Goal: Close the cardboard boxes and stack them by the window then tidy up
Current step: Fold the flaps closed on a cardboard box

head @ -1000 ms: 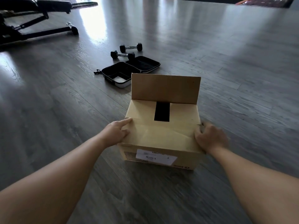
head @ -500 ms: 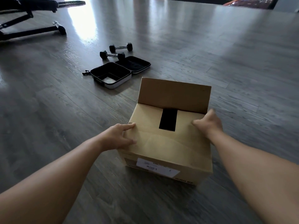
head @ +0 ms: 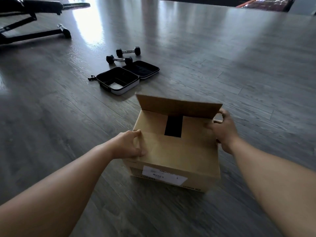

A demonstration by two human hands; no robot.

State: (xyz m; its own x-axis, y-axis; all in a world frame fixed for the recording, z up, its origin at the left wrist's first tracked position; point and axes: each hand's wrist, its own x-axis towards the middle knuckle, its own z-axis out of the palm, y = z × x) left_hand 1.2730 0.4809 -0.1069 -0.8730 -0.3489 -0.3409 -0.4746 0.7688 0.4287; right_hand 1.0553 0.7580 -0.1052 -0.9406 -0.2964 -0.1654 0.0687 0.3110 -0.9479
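Now the box (head: 176, 151) is being closed: left hand (head: 127, 146) presses its near flap flat, right hand (head: 222, 129) grips the far flap (head: 177, 106), which needs folding down next.

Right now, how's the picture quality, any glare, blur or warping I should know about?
Head view: strong window glare washes out the floor at top left; wide-angle bending curves the floorboards toward the edges; the cardboard box is sharp enough, but its shipping label print is too blurred to read.
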